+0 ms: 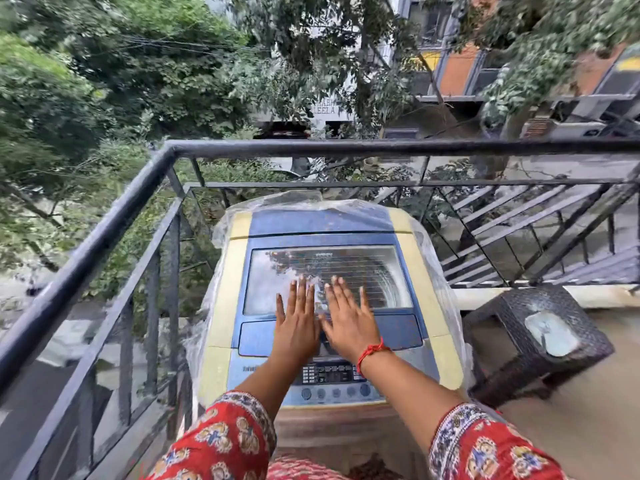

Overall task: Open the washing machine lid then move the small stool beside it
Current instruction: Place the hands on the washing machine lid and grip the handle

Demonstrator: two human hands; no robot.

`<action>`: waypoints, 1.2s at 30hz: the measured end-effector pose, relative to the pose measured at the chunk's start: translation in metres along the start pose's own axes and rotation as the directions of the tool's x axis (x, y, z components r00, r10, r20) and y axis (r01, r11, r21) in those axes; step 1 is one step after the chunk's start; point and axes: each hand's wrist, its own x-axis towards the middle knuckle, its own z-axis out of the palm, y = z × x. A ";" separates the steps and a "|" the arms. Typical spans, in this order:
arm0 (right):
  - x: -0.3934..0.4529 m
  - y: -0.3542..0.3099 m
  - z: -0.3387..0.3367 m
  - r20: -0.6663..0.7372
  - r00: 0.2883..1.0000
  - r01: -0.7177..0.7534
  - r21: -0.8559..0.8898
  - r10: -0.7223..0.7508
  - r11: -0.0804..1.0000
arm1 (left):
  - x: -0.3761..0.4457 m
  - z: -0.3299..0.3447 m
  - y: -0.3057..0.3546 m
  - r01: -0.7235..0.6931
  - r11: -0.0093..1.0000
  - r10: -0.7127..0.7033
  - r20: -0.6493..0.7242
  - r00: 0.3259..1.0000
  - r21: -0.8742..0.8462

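While lid [327, 278] lies closed, left hand [298, 322], right hand [348, 320] rest flat, fingers spread; stool [540, 341] beside washing machine [420, 271].

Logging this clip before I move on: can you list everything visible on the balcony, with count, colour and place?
Washing machine: one, cream body with blue top, centre, against the railing.
Lid: one, blue frame with clear window, shut, on top of the machine.
Control panel: one, grey-blue with buttons and dials, near edge of the machine.
Plastic cover: one, clear, draped around the back and sides.
Stool: one, dark woven-look, right of the machine, on the floor.
Railing: one, dark metal, left and far sides.
Trees and buildings: beyond the railing.
Bracelet: one, red thread, right wrist.
Sleeves: two, red patterned, bottom.
Left hand: flat on the lid, no grip.
Right hand: flat on the lid, no grip.
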 end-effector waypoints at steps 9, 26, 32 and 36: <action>-0.042 -0.016 0.008 0.053 0.993 -0.106 -0.052 0.109 0.993 | -0.041 0.012 0.004 -0.030 0.996 0.039 0.114 0.993 -0.079; -0.042 -0.003 -0.016 0.127 0.992 -0.015 0.000 0.015 1.000 | -0.035 -0.016 0.005 -0.110 0.990 0.119 0.102 0.988 -0.091; -0.023 0.003 -0.049 -0.110 0.989 0.096 -0.027 -0.098 0.995 | -0.013 -0.056 0.012 -0.092 0.992 0.085 -0.079 0.993 -0.089; -0.008 0.003 -0.066 -0.217 0.967 0.129 -0.019 -0.130 0.991 | 0.004 -0.074 0.018 -0.046 0.997 0.037 -0.125 0.991 -0.065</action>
